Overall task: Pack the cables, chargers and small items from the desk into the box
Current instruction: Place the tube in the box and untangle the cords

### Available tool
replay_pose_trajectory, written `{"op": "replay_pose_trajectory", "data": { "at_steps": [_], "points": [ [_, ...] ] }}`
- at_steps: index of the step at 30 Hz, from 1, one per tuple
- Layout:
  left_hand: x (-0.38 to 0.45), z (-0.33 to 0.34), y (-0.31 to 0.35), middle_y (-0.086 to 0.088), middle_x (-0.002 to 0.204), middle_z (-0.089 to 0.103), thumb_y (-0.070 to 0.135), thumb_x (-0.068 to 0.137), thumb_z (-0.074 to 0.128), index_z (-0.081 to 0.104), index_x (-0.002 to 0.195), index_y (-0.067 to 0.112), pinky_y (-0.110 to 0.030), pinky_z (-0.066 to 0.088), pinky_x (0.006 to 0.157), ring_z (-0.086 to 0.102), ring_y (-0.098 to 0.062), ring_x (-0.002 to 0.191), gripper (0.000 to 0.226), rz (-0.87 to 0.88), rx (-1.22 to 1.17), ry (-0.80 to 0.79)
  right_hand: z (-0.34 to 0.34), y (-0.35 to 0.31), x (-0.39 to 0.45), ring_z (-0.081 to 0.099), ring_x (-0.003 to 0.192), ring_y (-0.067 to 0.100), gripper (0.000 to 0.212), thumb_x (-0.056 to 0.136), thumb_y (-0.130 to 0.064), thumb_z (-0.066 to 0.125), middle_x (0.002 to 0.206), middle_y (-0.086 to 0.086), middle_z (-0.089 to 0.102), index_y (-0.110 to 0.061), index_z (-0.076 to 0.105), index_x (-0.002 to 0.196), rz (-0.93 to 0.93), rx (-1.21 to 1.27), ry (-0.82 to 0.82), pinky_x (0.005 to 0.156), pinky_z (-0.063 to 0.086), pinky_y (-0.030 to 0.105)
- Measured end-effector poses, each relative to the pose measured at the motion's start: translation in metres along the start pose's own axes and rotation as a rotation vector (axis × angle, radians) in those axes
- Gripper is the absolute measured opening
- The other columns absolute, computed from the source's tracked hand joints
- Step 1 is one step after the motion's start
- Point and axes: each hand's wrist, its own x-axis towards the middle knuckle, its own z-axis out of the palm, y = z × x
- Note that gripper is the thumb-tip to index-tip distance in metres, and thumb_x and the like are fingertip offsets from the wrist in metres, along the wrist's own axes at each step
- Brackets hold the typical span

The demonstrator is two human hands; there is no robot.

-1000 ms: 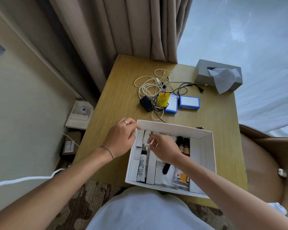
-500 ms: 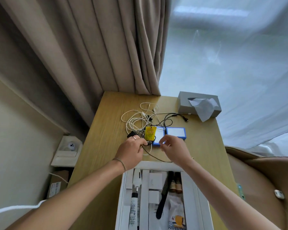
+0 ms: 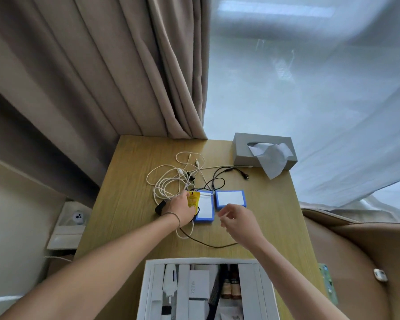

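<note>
progress: part-packed; box (image 3: 148, 287) at near desk edge holds several items | left: cable tangle (image 3: 171, 181), two blue cases (image 3: 204, 209) on desk | left hand (image 3: 183, 207) closed on cables; right hand (image 3: 237, 219) loosely open, empty

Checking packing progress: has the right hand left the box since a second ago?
Yes. The right hand left the box and now hovers beside the right blue case.
</note>
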Motion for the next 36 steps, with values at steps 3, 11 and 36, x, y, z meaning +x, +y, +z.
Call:
{"op": "replay_pose_trajectory", "data": {
  "at_steps": [3, 11, 36],
  "points": [
    [0.01, 0.01, 0.008, -0.003, 0.116, 0.064, 0.054, 0.09, 0.056, 0.039, 0.137, 0.026, -0.035, 0.052, 0.08, 0.063, -0.025, 0.1, 0.057, -0.058, 0.093, -0.014, -0.002, 0.007, 0.003, 0.066, 0.067, 0.006, 0.015, 0.091, -0.018, 0.058, 0.073, -0.011, 0.069, -0.027, 0.07, 0.091, 0.032, 0.02, 0.003, 0.065, 0.056, 0.026],
    [0.025, 0.016, 0.008, -0.002, 0.106, 0.07, 0.028, 0.091, 0.057, 0.059, 0.116, 0.024, -0.032, 0.048, 0.072, 0.062, -0.025, 0.089, 0.025, -0.087, 0.035, 0.083, -0.006, 0.023, 0.011, 0.066, 0.069, 0.006, 0.014, 0.094, -0.019, 0.059, 0.077, -0.008, 0.071, -0.029, 0.068, 0.091, 0.058, 0.042, -0.008, 0.063, 0.055, 0.023],
    [-0.092, -0.043, -0.055, 0.011, 0.067, 0.071, 0.01, 0.087, 0.072, 0.068, 0.088, 0.024, -0.012, 0.044, 0.046, 0.062, 0.004, 0.053, 0.014, -0.057, -0.761, 0.206, 0.078, -0.009, 0.08, 0.067, 0.1, 0.031, 0.068, 0.095, -0.046, 0.059, 0.113, 0.01, 0.069, -0.012, 0.033, 0.147, 0.201, -0.476, 0.04, 0.068, 0.042, 0.035]
  ]
}}
